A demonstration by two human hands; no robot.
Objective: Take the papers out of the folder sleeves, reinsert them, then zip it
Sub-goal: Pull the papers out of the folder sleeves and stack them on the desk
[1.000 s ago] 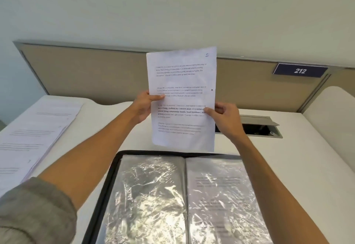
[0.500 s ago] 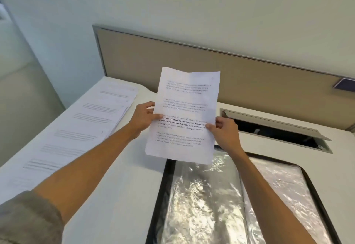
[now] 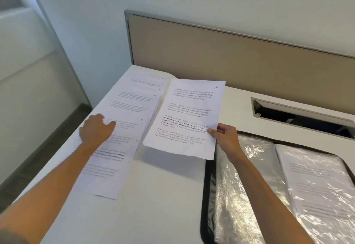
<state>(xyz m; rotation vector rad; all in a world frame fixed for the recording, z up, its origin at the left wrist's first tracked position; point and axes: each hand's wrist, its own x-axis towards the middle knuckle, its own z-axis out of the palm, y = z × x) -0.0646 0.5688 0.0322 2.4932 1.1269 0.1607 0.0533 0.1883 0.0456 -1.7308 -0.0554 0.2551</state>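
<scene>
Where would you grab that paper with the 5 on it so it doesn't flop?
Pinch the sheet marked 5 at the middle of a long edge, coming from the side. The right hand already pinches its right edge there; the bare left edge juts toward the spread papers, so a second pinch there would probably steady it.

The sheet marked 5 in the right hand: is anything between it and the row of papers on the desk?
Nothing visible. The sheet marked 5, pinched by the right hand, hangs beside the row of papers. The left hand reaches over that row, away from the sheet.
</scene>
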